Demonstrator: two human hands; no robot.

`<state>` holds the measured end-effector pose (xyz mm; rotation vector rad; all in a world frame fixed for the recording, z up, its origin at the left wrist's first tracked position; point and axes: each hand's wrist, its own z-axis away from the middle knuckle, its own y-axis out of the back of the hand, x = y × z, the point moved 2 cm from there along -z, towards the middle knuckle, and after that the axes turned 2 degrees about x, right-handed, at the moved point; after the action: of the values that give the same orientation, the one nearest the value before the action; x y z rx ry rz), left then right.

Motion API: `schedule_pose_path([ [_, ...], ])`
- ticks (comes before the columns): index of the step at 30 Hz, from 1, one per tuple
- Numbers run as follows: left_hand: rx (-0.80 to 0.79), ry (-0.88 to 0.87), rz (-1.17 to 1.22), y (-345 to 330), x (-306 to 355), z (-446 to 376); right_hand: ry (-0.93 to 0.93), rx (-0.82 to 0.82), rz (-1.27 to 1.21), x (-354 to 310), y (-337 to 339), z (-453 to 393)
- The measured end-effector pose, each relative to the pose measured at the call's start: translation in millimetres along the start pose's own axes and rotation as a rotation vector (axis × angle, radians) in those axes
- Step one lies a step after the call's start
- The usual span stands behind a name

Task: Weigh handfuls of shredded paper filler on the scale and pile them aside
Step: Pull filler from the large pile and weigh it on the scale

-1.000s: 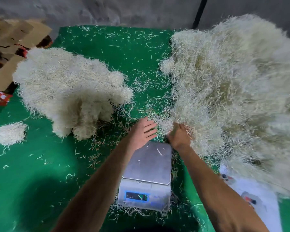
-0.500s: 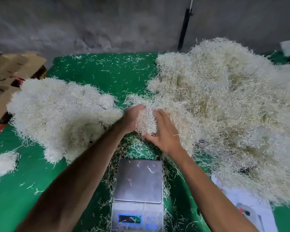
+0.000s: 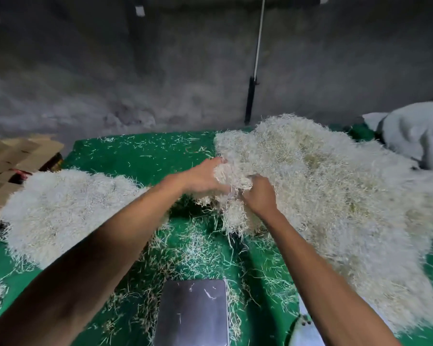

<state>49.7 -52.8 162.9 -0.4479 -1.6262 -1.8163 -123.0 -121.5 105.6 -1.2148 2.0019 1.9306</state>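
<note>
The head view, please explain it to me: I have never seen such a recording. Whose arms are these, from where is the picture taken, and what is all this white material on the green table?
No machine here: a person wears a camera on the head, looking down at their own arms. On the green table lie two piles of shredded paper: the big pile at right, a smaller pile at left. The left hand and right hand both grip a clump at the big pile's edge. Near the bottom sits a metal scale, bearing only a few stray shreds.

Green table (image 3: 145,156): paper piles (image 3: 335,196), scale (image 3: 193,313)
</note>
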Motion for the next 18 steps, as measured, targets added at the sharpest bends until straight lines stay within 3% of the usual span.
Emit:
schedule_pose_path([
  [2,0.031,0.015,-0.073,-5.4,-4.2,-6.2,0.106,0.076,0.001,-13.5,18.8,-10.6],
  [4,0.169,0.028,0.03,11.6,3.3,-8.6,0.162,0.101,0.156,-8.9,24.9,-9.2],
  [6,0.24,0.028,0.093,32.2,17.8,-6.1,0.072,0.056,0.222,8.8,18.0,-1.1],
  [10,0.269,0.09,0.306,41.0,40.9,-3.1,-0.122,-0.061,-0.005,27.2,0.4,9.6],
  [13,0.338,0.213,0.607,32.4,43.2,0.0,-0.017,0.065,-0.194,15.0,1.6,7.0],
  [15,0.324,0.212,0.662,30.0,45.6,-2.9,0.057,0.18,-0.261,-3.0,7.9,4.3],
  [18,0.39,0.19,0.748,33.1,61.3,-10.8,0.122,0.192,-0.039,-14.7,5.5,1.9],
])
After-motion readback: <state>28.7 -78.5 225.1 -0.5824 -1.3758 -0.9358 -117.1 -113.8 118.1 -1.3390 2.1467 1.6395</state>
